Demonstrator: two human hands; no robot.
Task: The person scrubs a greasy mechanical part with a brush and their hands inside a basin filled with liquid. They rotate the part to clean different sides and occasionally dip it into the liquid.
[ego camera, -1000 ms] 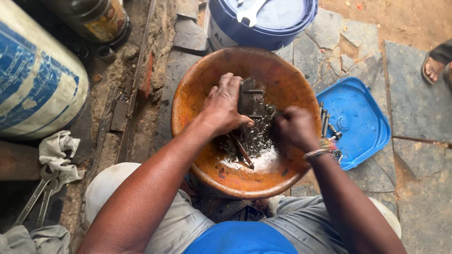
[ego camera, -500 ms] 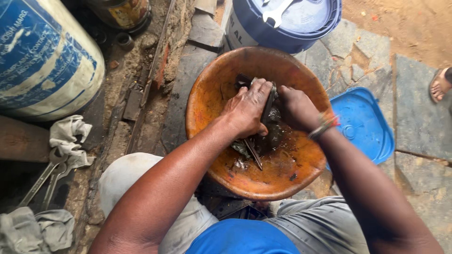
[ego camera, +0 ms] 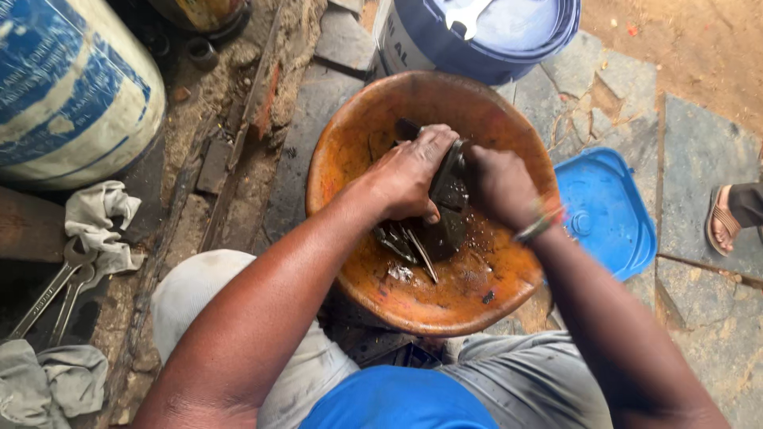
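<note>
A dark greasy metal part (ego camera: 449, 187) is gripped from both sides over the big round orange-brown rusty basin (ego camera: 358, 151). The left hand (ego camera: 409, 175) is closed over the part's left face, fingers curled down onto it and pressed together. The right hand (ego camera: 501, 187) is wrapped round the right end, fist-like, with a beaded wristband (ego camera: 540, 226) on the wrist. The part is held just above the basin's middle, not resting on the bottom.

Step in hand, as judged: the part is being scrubbed or washed in the basin; wet dark residue is seen under the grip. The next move would likely call for a firm two-handed hold on a slippery piece while it is turned to a fresh face.

Largest to smallest, placed from the grip:
- large blue-and-white drum (ego camera: 63, 87), far left and up
- dark blue plastic bucket with pale lid (ego camera: 485, 40), just above, behind the basin
- flat blue plastic lid (ego camera: 608, 210), right, touching the basin's rim
- crumpled white rags (ego camera: 99, 222), far left
- steel spanners (ego camera: 52, 294), lower left, on the ground
- loose dark metal bits and thin rods (ego camera: 413, 242), directly beneath the hands
- another person's sandalled foot (ego camera: 727, 218), far right edge

Stone paving is underneath.
</note>
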